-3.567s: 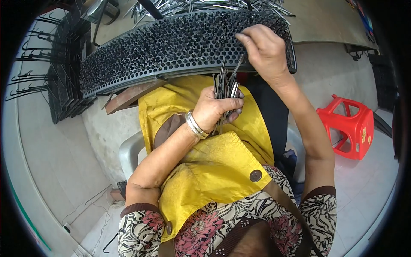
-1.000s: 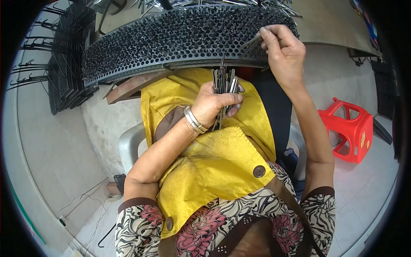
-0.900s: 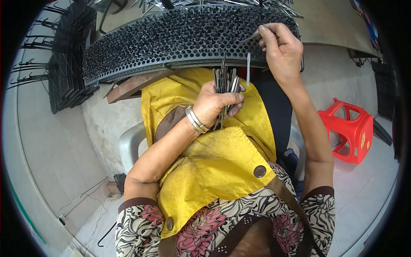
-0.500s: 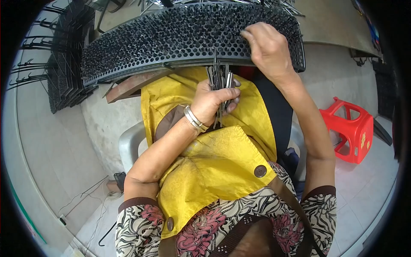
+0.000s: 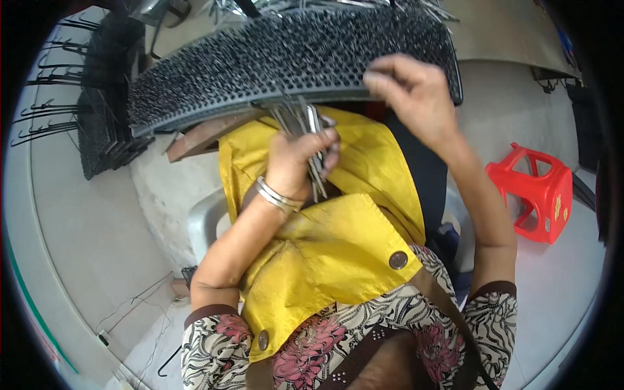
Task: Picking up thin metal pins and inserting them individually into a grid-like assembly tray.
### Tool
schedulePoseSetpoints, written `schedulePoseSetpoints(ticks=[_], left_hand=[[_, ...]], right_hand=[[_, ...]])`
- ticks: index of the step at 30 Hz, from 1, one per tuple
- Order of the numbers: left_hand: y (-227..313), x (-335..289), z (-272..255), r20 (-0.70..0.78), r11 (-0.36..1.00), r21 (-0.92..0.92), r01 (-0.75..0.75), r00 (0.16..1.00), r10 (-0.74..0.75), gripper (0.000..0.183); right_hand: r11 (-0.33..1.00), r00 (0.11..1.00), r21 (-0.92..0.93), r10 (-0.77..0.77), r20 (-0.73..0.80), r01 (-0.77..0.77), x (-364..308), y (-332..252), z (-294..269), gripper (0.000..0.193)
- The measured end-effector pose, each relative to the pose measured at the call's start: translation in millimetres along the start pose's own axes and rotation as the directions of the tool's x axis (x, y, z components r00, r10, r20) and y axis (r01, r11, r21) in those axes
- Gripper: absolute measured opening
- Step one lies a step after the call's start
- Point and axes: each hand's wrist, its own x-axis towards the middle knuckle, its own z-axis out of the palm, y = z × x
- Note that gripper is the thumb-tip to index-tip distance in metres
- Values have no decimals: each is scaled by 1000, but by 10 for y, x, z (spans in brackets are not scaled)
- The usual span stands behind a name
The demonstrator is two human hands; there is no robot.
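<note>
My left hand [image 5: 296,156], a metal bangle on its wrist, is closed round a bundle of slim metal pieces [image 5: 284,118]; their exact kind does not show. The pieces stick out above and below the fist, over my yellow apron [image 5: 364,146]. Just above the bundle stretches a long black rack [image 5: 260,62], full of small round holes with many thin dark pieces standing in it. Near the rack's front edge, toward its right end, is my right hand [image 5: 422,101]. Its fingers are bent with the thumb close to them, slightly blurred, and anything between the tips is too small to see.
Behind the rack, loose shiny metal pieces [image 5: 442,12] lie on the table [image 5: 507,32]. Stacked black racks with hooks [image 5: 107,123] stand at the left. A wooden bar [image 5: 208,138] juts out below the rack. A red plastic stool [image 5: 536,195] is on the floor at right.
My left hand has shifted left with the bundle, whose upper ends now lean left. My right hand has come down from over the holes toward the rack's front edge.
</note>
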Motion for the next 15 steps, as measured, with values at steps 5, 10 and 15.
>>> schedulePoseSetpoints(ticks=[5, 10, 15], left_hand=[[-46, -120, 232, 59, 989, -38, 140, 989, -137, 13], [-203, -208, 135, 185, 982, 47, 184, 964, -189, 11], [-338, -257, 42, 182, 972, 127, 199, 958, -220, 8]], right_hand=[[909, 952, 322, 192, 240, -264, -167, -166, 133, 17], [844, 919, 420, 188, 348, -332, -340, -99, 183, 10], [903, 951, 348, 166, 262, -254, -502, -56, 223, 8]])
